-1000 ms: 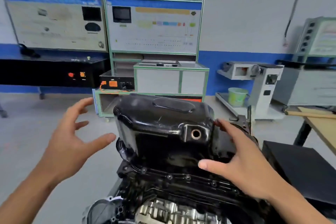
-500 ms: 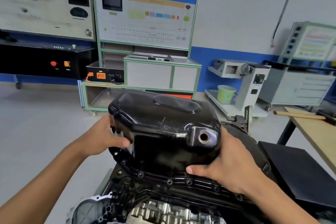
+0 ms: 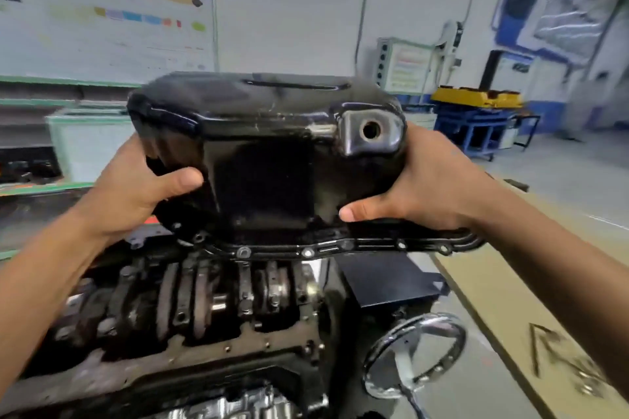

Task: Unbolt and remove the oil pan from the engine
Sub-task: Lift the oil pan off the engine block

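The black oil pan (image 3: 272, 153) hangs in the air above the engine (image 3: 190, 333), clear of the block. My left hand (image 3: 136, 187) grips its left side with the thumb on the front wall. My right hand (image 3: 425, 180) grips its right side just below the open drain hole (image 3: 371, 129). The pan's bolt flange (image 3: 340, 248) runs along its lower edge. Beneath it the crankshaft and bearing caps (image 3: 218, 292) lie exposed inside the engine.
A chrome handwheel (image 3: 415, 354) sits at the engine's right. A wooden table (image 3: 510, 299) with tools (image 3: 561, 360) stands at the right, a black box (image 3: 384, 279) beside it. Training panels (image 3: 102, 20) and a blue-and-yellow stand (image 3: 476, 112) stand behind.
Both hands closed on the pan and lifted it off the engine, baring the crankshaft. The view swung right and drew closer.
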Demonstrator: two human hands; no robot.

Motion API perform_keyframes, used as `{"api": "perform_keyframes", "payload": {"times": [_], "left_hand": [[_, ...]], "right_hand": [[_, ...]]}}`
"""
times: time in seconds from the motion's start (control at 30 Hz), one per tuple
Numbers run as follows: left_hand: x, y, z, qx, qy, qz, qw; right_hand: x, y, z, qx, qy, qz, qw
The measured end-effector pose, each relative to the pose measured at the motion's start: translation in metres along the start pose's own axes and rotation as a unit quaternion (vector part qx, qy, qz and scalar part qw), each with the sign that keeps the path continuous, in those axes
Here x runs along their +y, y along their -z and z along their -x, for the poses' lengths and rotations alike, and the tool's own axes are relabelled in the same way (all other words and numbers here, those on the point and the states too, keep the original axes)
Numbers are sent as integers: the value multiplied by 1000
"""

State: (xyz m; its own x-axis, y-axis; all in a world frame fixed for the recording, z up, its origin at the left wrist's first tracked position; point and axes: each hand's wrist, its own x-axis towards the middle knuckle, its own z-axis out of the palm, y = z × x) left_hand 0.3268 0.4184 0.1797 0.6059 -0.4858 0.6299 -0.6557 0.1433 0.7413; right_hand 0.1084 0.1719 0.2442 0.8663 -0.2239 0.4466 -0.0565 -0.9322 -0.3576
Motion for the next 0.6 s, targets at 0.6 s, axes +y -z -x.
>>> {"api": "perform_keyframes", "payload": {"times": [0.6], "left_hand": [[12, -469, -43, -347, 42, 203, 915]], "right_hand": [[291, 108, 260, 144, -358, 30, 922]]}}
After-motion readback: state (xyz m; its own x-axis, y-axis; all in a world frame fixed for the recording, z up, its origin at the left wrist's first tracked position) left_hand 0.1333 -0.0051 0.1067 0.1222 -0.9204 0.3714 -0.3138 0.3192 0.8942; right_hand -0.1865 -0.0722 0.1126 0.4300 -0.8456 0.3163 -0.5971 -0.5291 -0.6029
